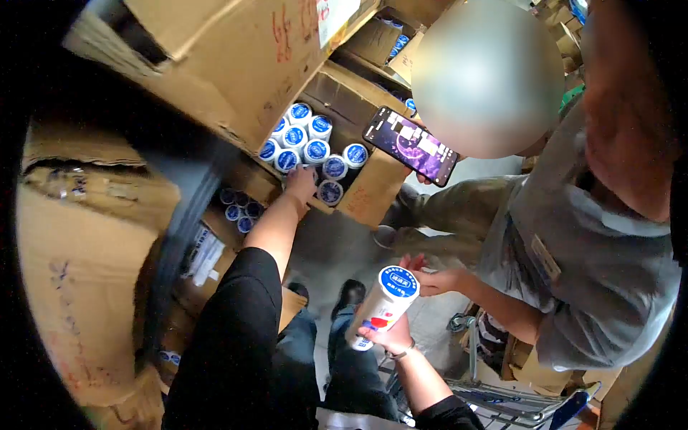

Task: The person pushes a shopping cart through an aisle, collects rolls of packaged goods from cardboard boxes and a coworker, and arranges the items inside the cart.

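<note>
My left hand (301,184) reaches into an open cardboard box (337,89) of white canisters (316,150) with blue lids. Its fingers are bent at a canister on the box's near side, and what they grip is partly hidden. Lower down, my right hand (394,335) is wrapped round the lower part of a white canister (383,304) with a blue lid and red and blue print. This canister leans, lid up and toward the co-worker. A co-worker's hand (437,281) is close to its lid.
On the right a co-worker in a grey shirt (595,265) stands close, with a phone (410,145) held near the box. Large cartons (93,287) are stacked at left and above. A metal cart (502,398) is at lower right. More canisters (244,211) sit on a lower level.
</note>
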The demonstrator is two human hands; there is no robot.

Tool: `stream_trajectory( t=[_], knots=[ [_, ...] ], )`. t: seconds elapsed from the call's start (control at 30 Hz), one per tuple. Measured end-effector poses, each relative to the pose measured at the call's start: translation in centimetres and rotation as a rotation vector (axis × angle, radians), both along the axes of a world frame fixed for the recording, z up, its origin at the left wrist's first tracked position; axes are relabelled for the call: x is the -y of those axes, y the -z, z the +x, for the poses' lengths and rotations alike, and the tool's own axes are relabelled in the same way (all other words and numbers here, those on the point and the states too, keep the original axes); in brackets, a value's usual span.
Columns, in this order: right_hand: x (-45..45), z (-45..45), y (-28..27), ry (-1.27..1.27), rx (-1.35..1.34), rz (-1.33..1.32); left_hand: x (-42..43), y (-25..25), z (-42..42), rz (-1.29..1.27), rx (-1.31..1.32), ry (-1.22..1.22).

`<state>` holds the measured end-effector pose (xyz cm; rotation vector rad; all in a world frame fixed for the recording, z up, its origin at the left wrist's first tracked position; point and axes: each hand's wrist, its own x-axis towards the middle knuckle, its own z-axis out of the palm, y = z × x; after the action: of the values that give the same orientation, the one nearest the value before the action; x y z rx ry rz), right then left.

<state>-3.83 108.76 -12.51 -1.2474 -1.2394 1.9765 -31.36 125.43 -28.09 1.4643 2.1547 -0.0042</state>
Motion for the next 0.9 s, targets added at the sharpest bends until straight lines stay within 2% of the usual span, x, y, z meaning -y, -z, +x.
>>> stream_trajectory(
  t=[0.07, 0.1, 0.13, 0.2, 0.33, 0.4, 0.47, 0.53, 0.57, 0.6, 0.73, 0.77, 0.87, 0.9],
  knots=[
    [-1.1, 0.3, 0.5, -0.048, 0.028, -0.044, -1.9, 2.4, 0.0, -0.27, -0.053, 0.016],
    [-1.4, 0.1, 0.9, -0.011, -0.007, -0.033, -2.2, 1.3, 0.9, -0.428, -0.247, 0.127],
    [-1.7, -0.1, 1.7, 0.027, -0.043, -0.024, -3.4, 0.7, 0.7, -0.584, -0.221, 0.194],
    [-2.3, -0.3, 3.0, 0.027, -0.033, -0.01, -4.3, 14.1, -2.2, -0.084, -0.211, -0.119],
    [-1.4, -0.9, 4.3, 0.038, 0.088, -0.01, -3.9, 13.2, -1.9, -0.052, -0.202, -0.002],
    [-1.0, -1.7, 4.6, 0.056, 0.037, -0.071, -3.9, 12.6, -2.2, -0.05, -0.255, 0.064],
    [-0.7, -2.4, 4.5, 0.028, 0.054, -0.074, -3.2, 9.1, -3.1, -0.147, -0.22, 0.164],
    [-0.7, -3.7, 3.4, 0.009, 0.031, -0.083, -1.7, 5.8, -4.3, 0.167, -0.014, 0.225],
    [-0.5, -4.0, 3.5, 0.015, 0.029, -0.086, -1.4, 5.2, -4.3, 0.201, -0.104, 0.277],
    [-0.5, -4.5, 3.1, 0.009, 0.007, -0.091, -0.6, 2.9, -5.0, 0.336, 0.073, 0.266],
    [-0.8, -6.0, 1.1, -0.013, -0.099, -0.08, 6.1, -7.1, -5.3, 0.742, 0.286, 0.144],
    [-0.8, -6.2, 0.9, -0.025, -0.084, -0.031, 8.0, -8.3, -5.4, 0.931, 0.274, 0.1],
    [-1.1, -6.9, 0.5, -0.094, -0.049, -0.028, 12.6, -13.7, -5.8, 1.027, 0.133, 0.004],
    [-1.1, -7.2, 0.4, -0.136, -0.047, -0.013, 14.0, -14.3, -6.2, 1.114, 0.235, 0.016]
  ],
)
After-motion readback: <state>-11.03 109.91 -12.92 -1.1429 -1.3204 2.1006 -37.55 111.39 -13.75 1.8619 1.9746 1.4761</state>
